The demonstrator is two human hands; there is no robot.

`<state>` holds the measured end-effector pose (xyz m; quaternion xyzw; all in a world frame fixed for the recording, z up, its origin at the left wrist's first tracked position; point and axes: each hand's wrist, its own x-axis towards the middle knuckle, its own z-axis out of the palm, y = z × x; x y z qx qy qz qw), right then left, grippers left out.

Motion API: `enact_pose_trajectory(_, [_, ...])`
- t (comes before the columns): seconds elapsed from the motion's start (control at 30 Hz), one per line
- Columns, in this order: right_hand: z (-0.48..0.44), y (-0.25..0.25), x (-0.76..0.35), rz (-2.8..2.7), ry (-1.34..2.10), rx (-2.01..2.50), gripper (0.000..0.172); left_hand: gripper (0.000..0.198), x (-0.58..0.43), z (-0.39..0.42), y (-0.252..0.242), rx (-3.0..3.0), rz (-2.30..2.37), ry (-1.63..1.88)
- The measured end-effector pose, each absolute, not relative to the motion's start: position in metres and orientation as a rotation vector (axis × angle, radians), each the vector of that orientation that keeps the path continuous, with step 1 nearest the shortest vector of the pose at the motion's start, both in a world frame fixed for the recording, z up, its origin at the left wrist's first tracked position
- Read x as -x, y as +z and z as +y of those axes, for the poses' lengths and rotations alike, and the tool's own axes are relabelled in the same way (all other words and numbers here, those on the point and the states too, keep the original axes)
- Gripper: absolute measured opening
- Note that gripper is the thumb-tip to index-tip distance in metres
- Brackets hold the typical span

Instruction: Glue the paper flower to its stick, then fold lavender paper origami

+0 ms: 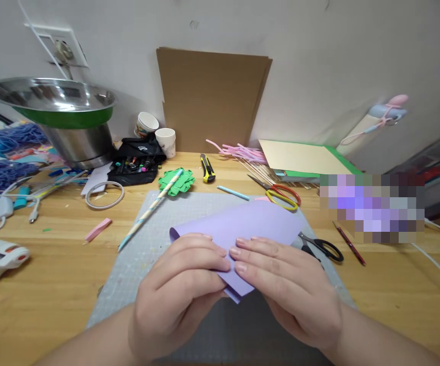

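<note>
A sheet of purple paper (238, 221), curled over into a roll, is held above the grey cutting mat (120, 287). My left hand (181, 284) is closed on its near left side, fingers lying over the curl and thumb hidden underneath. From the right, my right hand (292, 284) grips the same sheet, its fingertips pressed on top close to the left ones. Two paper corners stick out toward me between the hands. Black-handled scissors (328, 249) lie just beyond my right hand. A striped paper stick (151, 211) leans on a green paper piece (176, 182) at the mat's far left.
A white glue gun (2, 262) lies at left, near a tape roll (104, 195). Behind are a metal bowl (52, 99), a utility knife (207, 169), a blue pen (233, 192) and red-yellow scissors (283, 195). A pencil (351, 246) lies at right; brown cardboard (212, 101) leans on the wall.
</note>
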<state>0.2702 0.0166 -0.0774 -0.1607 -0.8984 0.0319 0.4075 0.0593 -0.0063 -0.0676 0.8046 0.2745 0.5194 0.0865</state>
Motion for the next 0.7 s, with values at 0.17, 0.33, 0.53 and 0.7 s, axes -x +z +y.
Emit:
enact_pose_trajectory(0.17, [0.015, -0.074, -0.271, -2.287, 0.039, 0.403, 0.029, 0.008, -0.059, -0.009, -0.071, -2.341, 0.786, 1.567])
enact_pose_trajectory(0.33, [0.016, -0.074, -0.271, -2.302, 0.014, 0.391, 0.029, 0.009, -0.057, -0.010, -0.075, -2.303, 0.733, 1.540])
enact_pose_trajectory(0.53, [0.017, -0.072, -0.273, -2.335, -0.043, 0.394, 0.032, 0.009, -0.058, -0.009, -0.071, -2.326, 0.739, 1.499])
enact_pose_trajectory(0.7, [0.017, -0.067, -0.276, -2.379, -0.078, 0.378, 0.031, 0.012, -0.059, -0.008, -0.062, -2.444, 0.749, 1.415])
